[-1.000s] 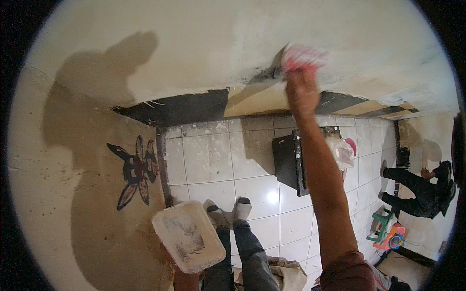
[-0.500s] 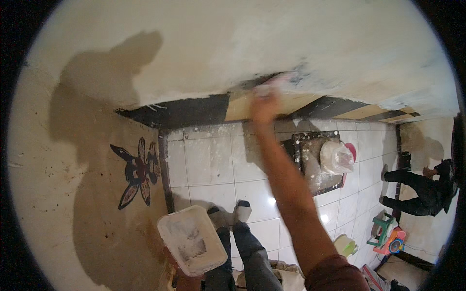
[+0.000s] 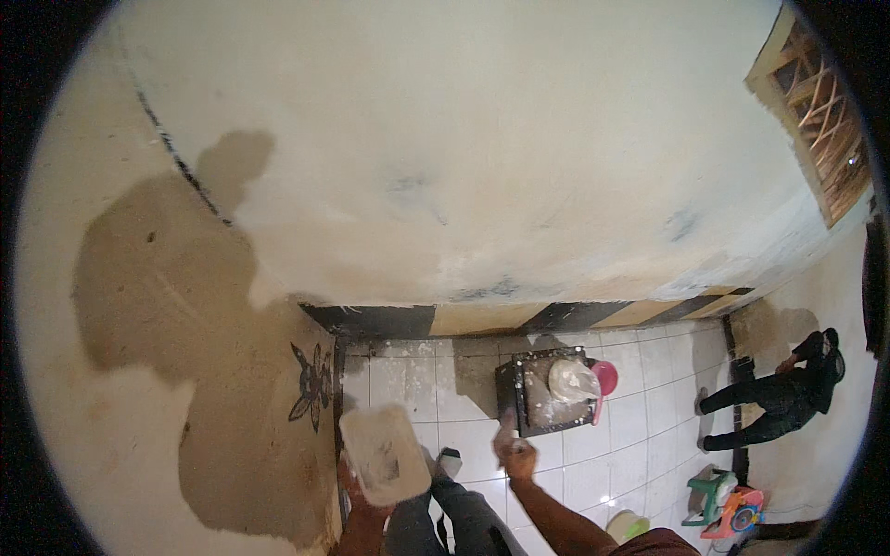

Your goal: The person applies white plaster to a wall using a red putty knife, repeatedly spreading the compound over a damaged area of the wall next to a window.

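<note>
At the lower middle, a pale rectangular plastic tub point(image 3: 416, 454) with white and grey residue inside is held tilted by my left hand point(image 3: 358, 493), which grips its lower left side. My right hand point(image 3: 516, 454) is closed around something I cannot make out, low over the tiled floor and away from the wall. Ahead rises a cream wall point(image 3: 547, 157) with dark smudges. Along its base runs a black and yellow painted band point(image 3: 482, 320).
A low dark stand point(image 3: 547, 422) bears a plastic bag point(image 3: 570, 381) beside a pink container point(image 3: 604, 377). Right of it are a person point(image 3: 788, 398) in dark clothes, a green stool point(image 3: 709, 491), a fan point(image 3: 744, 515) and a light green bowl point(image 3: 629, 527). A lattice opening point(image 3: 825, 116) is upper right.
My right hand has come down from the lower wall to near the stand. The view has shifted upward, bringing the lattice opening and my left hand on the tub into sight.
</note>
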The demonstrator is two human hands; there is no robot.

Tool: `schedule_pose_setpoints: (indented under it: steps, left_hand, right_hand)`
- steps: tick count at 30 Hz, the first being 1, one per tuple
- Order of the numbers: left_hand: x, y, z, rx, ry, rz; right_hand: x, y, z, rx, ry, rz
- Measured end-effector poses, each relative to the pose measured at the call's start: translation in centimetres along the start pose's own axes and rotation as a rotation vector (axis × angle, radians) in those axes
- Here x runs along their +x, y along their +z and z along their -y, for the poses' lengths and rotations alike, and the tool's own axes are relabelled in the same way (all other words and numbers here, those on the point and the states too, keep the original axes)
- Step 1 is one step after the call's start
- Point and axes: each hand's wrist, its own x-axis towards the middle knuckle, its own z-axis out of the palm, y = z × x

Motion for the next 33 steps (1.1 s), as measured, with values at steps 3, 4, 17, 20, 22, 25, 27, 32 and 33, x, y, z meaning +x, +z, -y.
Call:
schedule_pose_setpoints:
  steps: [3,4,17,20,22,25,27,32,33]
  left_hand:
    - [-0.4,6.3,-0.4,-0.044,-0.062,0.112]
    - [-0.3,8.1,-0.4,-0.058,-0.076,0.142]
    - [-3.3,22.5,-1.2,0.093,-0.137,0.355]
    - [-4.4,23.7,-0.8,0.047,-0.205,0.440]
    - [-4.6,24.0,-0.6,0.066,-0.171,0.433]
    - [-5.2,24.5,-0.9,0.083,-0.162,0.446]
    - [-4.8,24.4,-0.5,0.000,-0.154,0.437]
    - [-5.3,24.9,-0.5,0.068,-0.130,0.352]
    - [-5.0,24.6,-0.6,0.090,-0.134,0.353]
  right_hand:
    - [-1.3,-9.9,5.8,0.236,0.004,-0.125]
    - [-1.9,-12.0,9.9,0.411,0.010,-0.059]
    - [-11.1,-10.3,32.9,1.126,-0.164,0.360]
    - [-11.5,-8.9,32.7,0.865,-0.139,0.350]
    - [-14.0,-6.6,34.4,0.893,-0.179,0.337]
    - [-16.0,-6.1,35.1,0.569,-0.231,0.371]
    - [-16.1,-5.9,34.4,0.519,-0.254,0.359]
    - [-16.5,-6.1,33.7,-0.077,-0.789,-0.054]
    - [-16.5,-5.9,33.5,-0.076,-0.782,-0.055]
